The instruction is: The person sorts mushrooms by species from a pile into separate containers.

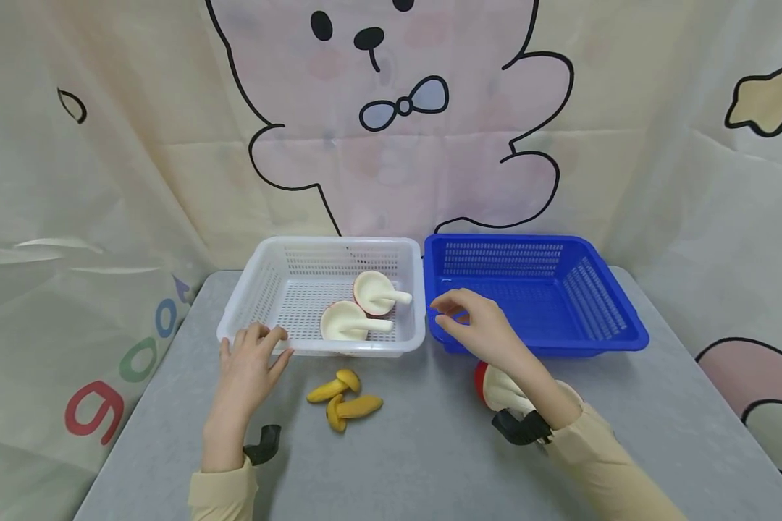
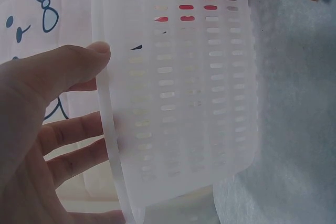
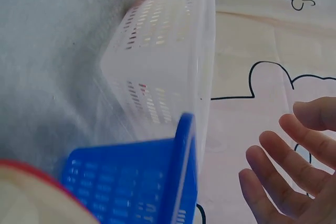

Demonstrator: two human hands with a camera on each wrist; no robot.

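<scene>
My left hand (image 1: 247,369) grips the front left rim of the white basket (image 1: 339,349), fingers over the inside and thumb outside. Two cream ladles (image 1: 345,318) with red outsides and short handles lie in that basket. My right hand (image 1: 478,322) hovers above the left front corner of the blue basket (image 1: 599,353), fingers loosely bent; the right wrist view shows nothing held in it. Cream ladles (image 1: 498,391) with a red outside lie on the table, partly hidden under the right forearm. Two yellow mushrooms (image 1: 358,407) lie in front of the white basket.
The baskets stand side by side at the back of the grey table (image 1: 378,477). A printed curtain (image 1: 391,181) hangs right behind them and on both sides. Each wrist wears a black strap (image 1: 263,445).
</scene>
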